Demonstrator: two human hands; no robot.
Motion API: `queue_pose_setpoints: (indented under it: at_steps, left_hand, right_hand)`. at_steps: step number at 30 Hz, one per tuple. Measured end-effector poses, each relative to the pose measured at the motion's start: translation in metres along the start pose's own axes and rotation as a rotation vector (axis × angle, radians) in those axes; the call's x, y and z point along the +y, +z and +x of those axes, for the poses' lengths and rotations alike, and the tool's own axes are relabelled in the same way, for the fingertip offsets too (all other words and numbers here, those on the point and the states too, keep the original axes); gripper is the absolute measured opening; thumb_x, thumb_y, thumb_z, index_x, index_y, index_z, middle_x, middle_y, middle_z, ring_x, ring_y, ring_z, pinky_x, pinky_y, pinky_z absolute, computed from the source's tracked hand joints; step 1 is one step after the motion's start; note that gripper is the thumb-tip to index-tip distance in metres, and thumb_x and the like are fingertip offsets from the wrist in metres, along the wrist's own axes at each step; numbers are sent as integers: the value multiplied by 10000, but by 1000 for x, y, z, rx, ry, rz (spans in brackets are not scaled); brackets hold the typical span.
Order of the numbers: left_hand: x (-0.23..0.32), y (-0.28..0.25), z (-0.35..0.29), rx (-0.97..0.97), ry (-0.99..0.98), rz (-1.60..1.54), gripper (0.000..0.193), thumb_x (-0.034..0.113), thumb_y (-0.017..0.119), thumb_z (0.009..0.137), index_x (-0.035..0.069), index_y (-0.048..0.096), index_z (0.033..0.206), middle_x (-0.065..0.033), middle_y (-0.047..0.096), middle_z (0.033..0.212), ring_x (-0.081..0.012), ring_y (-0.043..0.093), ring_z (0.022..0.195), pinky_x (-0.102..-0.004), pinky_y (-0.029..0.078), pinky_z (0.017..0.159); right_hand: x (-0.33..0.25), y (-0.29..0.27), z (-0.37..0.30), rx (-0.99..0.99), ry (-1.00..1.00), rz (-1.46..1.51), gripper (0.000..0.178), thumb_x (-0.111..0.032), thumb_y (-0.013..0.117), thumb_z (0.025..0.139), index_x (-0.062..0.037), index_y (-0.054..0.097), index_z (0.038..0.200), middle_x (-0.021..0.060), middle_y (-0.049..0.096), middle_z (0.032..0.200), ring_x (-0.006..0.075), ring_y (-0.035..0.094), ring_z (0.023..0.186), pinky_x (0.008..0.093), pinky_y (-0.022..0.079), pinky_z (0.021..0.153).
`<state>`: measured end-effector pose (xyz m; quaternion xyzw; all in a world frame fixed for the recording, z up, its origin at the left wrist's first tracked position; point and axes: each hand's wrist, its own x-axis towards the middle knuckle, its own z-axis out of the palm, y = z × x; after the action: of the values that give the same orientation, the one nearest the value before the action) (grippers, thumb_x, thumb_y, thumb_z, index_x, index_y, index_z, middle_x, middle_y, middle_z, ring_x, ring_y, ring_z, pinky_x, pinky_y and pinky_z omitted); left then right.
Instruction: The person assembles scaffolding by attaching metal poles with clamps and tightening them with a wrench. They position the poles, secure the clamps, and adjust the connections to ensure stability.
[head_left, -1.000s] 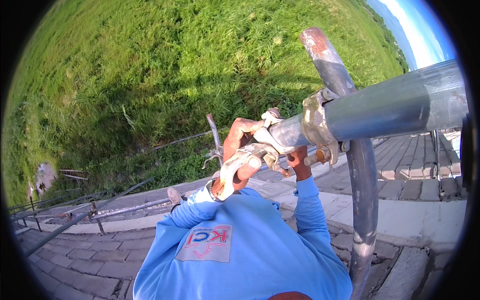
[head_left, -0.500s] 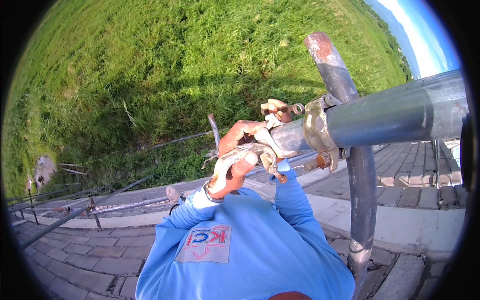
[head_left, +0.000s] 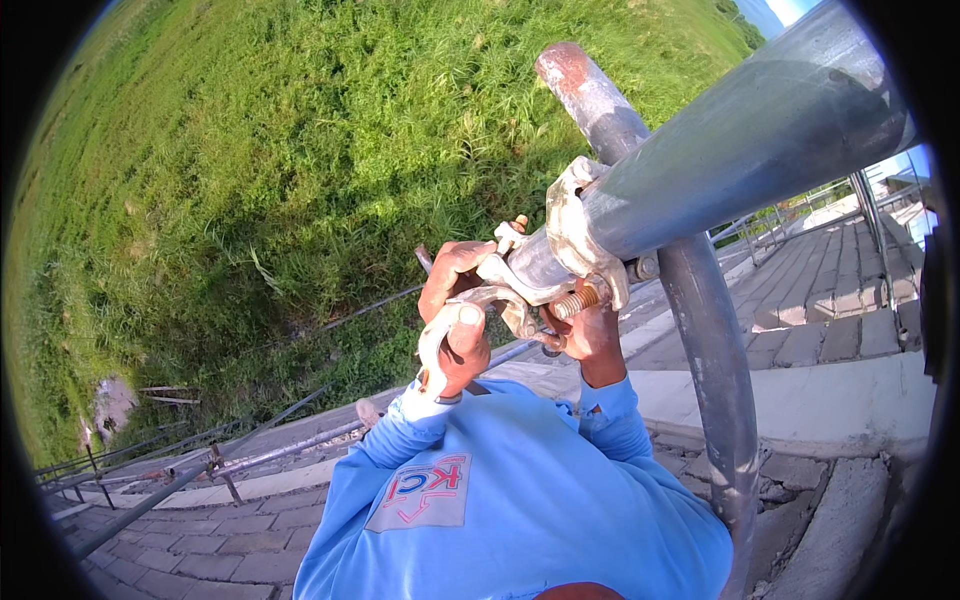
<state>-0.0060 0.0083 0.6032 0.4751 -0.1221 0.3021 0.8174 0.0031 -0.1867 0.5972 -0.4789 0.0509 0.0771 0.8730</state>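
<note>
Clasping the curved flap [head_left: 516, 308] of the end coupler [head_left: 538, 296] in the left hand [head_left: 466, 350], with thumb pressed on top and fingers curled over the far side. Reaching up under the coupler with the right hand [head_left: 593, 345], with fingertips partly hidden behind metal; impossible to say whether gripping or merely touching. Between the hands and slightly above: the end coupler, wrapped around the slim-looking end of a long pipe [head_left: 735, 150]. From there, slanting up and rightward of both hands along its long axis, beyond the right. Just above the right hand, and so nearer to it than to the left: a second coupler [head_left: 566, 225] with a threaded bolt [head_left: 577, 301], set where a crossing pipe [head_left: 715, 365] meets the long one.
</note>
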Motion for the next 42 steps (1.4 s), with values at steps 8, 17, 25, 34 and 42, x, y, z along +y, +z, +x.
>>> queue_pose_setpoints:
  at_steps: [8,17,25,34,42]
  left_hand:
    - [2,-10,21,-133,-201,-224,668,567,608,877,-51,640,1127,-184,674,1140,-268,625,1059,-399,466,958]
    - [6,-9,23,-83,-453,-386,690,615,611,895,-30,607,1141,-180,674,1176,-267,623,1110,-398,454,1028]
    - [6,-15,17,-50,-501,-314,694,627,591,909,-15,599,1175,-153,647,1199,-258,607,1123,-392,452,1017]
    - [9,-12,15,-2,-513,-263,681,611,576,915,-3,601,1208,-105,627,1175,-238,605,1119,-389,478,978]
    - [9,-12,24,-63,-437,-332,666,575,609,887,-45,642,1128,-181,674,1155,-261,637,1040,-396,480,964]
  right_hand:
    - [-31,62,-33,-63,79,14,210,-288,642,1053,-103,577,1129,-76,343,594,32,310,449,226,241,374]
    - [-33,55,-26,-74,99,-39,216,-312,669,1041,-138,556,1103,-88,317,635,26,289,475,235,226,402]
    - [-72,17,-34,143,-159,-968,350,-335,665,1031,-56,673,1243,32,611,822,105,579,686,307,464,588]
    - [-72,0,-45,168,-214,-1257,309,-295,693,1010,-33,720,1171,75,660,835,162,654,778,361,502,644]
    - [-81,27,-40,-11,-111,-993,180,-159,632,1007,-5,654,917,24,589,750,80,472,610,305,339,524]
